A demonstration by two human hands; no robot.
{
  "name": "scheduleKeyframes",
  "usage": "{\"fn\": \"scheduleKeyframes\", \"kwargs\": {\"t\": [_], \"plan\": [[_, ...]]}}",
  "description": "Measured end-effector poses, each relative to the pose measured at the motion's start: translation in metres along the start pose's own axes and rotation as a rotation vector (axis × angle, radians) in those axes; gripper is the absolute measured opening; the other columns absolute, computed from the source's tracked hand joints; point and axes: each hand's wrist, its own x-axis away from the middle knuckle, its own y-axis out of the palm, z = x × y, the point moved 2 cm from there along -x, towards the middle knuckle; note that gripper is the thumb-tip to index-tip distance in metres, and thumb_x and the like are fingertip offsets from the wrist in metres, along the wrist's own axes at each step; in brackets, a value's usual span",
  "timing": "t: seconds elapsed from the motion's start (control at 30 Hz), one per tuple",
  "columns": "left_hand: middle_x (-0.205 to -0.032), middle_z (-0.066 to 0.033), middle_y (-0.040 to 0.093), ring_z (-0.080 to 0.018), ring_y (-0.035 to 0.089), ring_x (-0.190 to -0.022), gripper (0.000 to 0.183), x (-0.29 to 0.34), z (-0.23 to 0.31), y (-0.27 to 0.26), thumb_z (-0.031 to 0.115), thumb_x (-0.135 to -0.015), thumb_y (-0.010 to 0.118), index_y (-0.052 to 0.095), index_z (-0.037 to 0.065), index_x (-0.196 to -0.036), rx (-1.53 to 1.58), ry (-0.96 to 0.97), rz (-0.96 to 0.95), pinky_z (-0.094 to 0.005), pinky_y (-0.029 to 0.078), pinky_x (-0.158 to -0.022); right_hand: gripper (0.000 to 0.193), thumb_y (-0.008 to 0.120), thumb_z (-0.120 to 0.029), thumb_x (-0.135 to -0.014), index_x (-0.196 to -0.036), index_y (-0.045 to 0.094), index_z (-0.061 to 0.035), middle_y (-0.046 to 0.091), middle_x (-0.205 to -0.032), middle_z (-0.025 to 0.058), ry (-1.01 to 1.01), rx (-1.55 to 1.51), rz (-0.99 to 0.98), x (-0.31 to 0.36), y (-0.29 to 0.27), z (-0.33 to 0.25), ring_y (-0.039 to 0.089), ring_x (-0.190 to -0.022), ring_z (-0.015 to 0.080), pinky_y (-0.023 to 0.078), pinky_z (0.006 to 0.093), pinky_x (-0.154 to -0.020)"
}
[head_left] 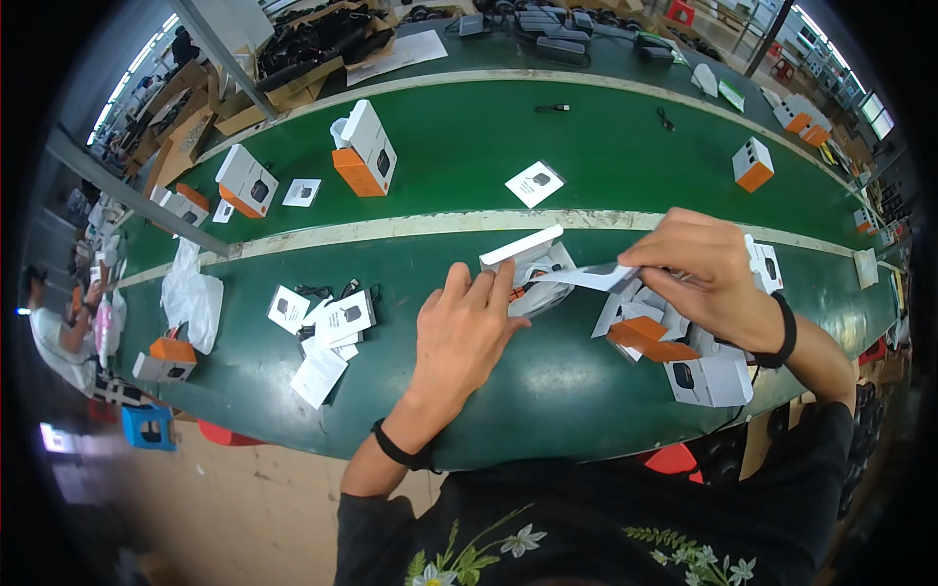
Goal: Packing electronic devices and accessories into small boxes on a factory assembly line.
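A small white carton (525, 246) stands with its flap up in front of me on the green table. My left hand (464, 322) grips its near left side, fingers over the edge and thumb along the front. Inside the carton is something pale and partly orange, which I cannot make out fully. Between the thumb and fingers of my right hand (705, 273) is a white folded paper (594, 279), its far end reaching over the carton's opening. Below that hand lie several opened white-and-orange cartons (708, 381), partly overlapping.
Left of me lies a heap of leaflets and black cables (332, 327), with a clear plastic bag (192, 298) farther left. Beyond a pale rail, a green belt (449, 146) carries an upright white-and-orange box (368, 156), a leaflet (534, 184) and cables. Another person (63, 327) works at far left.
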Motion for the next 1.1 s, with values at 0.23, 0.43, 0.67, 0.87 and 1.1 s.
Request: {"fn": "scheduleKeyframes", "kwargs": {"t": [0.23, 0.43, 0.67, 0.87, 1.1], "plan": [[-0.091, -0.0059, 0.076, -0.0282, 0.073, -0.081, 0.029, 0.008, -0.004, 0.017, 0.024, -0.091, 0.085, 0.079, 0.008, -0.114, 0.103, 0.017, -0.142, -0.0416, 0.057, -0.066, 0.032, 0.086, 0.001, -0.074, -0.104, 0.08, -0.0037, 0.077, -0.094, 0.0053, -0.295, 0.237, -0.035, -0.025, 0.044, 0.012, 0.07, -0.079, 0.0229, 0.055, 0.0382, -0.062], [-0.082, -0.0066, 0.072, -0.0292, 0.073, -0.076, 0.019, 0.013, -0.01, 0.022, 0.021, -0.092, 0.084, 0.08, 0.009, -0.105, 0.197, 0.014, -0.077, -0.0424, 0.055, -0.064, 0.032, 0.08, -0.009, -0.075, -0.106, 0.078, -0.0008, 0.073, -0.092, 0.0027, -0.395, 0.447, -0.209, -0.029, 0.072, 0.016, 0.068, -0.073, 0.0192, 0.054, 0.0353, -0.057], [-0.079, -0.0062, 0.07, -0.0289, 0.07, -0.072, 0.015, 0.018, -0.021, 0.026, 0.019, -0.088, 0.086, 0.081, 0.01, -0.098, 0.244, 0.012, -0.046, -0.0427, 0.054, -0.062, 0.033, 0.075, -0.012, -0.077, -0.107, 0.076, 0.0021, 0.069, -0.089, 0.0032, -0.544, 0.558, -0.299, -0.045, 0.088, 0.011, 0.066, -0.066, 0.0145, 0.048, 0.0315, -0.048], [-0.076, -0.0075, 0.067, -0.0303, 0.068, -0.069, 0.015, 0.02, -0.028, 0.024, 0.016, -0.087, 0.088, 0.08, 0.007, -0.096, 0.289, 0.062, -0.031, -0.0434, 0.053, -0.061, 0.034, 0.074, -0.009, -0.074, -0.105, 0.078, 0.0041, 0.068, -0.088, 0.0038, -0.609, 0.572, -0.329, -0.033, 0.087, -0.004, 0.062, -0.064, 0.01, 0.04, 0.0253, -0.046], [-0.076, -0.0084, 0.068, -0.0308, 0.069, -0.07, 0.017, 0.021, -0.031, 0.022, 0.017, -0.089, 0.087, 0.08, 0.007, -0.101, 0.293, 0.027, -0.051, -0.0434, 0.054, -0.062, 0.018, 0.075, -0.013, -0.077, -0.089, 0.073, 0.0004, 0.068, -0.079, 0.0074, -0.504, 0.537, -0.336, -0.037, 0.088, -0.009, 0.072, -0.064, 0.0202, 0.05, 0.0344, -0.047]]}}
